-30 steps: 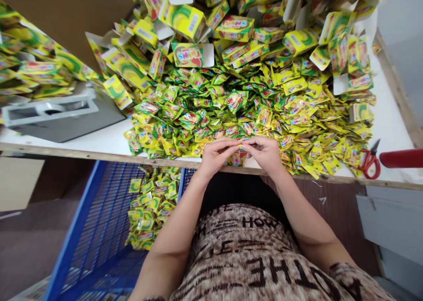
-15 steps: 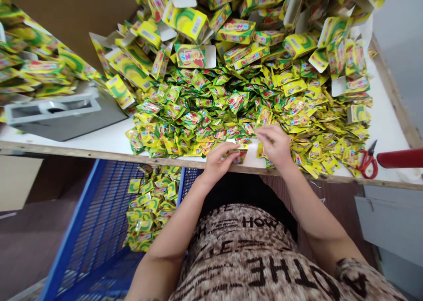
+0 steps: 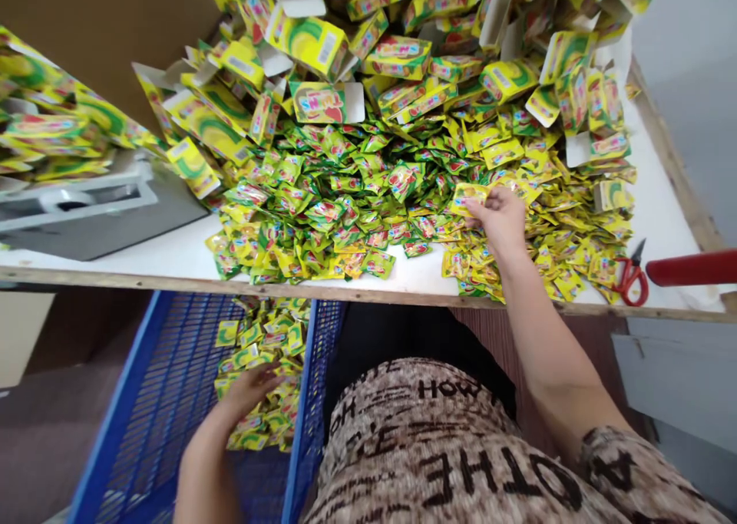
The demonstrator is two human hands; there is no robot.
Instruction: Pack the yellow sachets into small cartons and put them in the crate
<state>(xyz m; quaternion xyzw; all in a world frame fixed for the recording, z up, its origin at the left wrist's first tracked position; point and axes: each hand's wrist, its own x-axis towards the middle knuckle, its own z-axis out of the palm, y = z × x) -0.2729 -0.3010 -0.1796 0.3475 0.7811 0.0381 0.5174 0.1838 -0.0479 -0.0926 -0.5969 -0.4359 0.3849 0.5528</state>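
Below the near edge of the white surface [image 3: 418, 271], the left hand [image 3: 252, 390] is over yellow packages [image 3: 262, 424] in the blue crate [image 3: 138, 378]; I cannot tell its grip. Red-handled scissors [image 3: 633, 282] lie toward the near right corner. Farther in, the right hand [image 3: 507, 221] pinches a yellow packet [image 3: 467, 199]. Cartons [image 3: 319, 103] crowd the far edge.

Your white worktop [image 3: 418, 273] is brightly and evenly lit, with small glints on the glossy packets [image 3: 406, 179]. Beneath it, the floor [image 3: 51, 439] is dim. Your left hand [image 3: 253, 390] looks shadowed and blurred; wide-angle distortion stretches your patterned sleeve [image 3: 622, 459].
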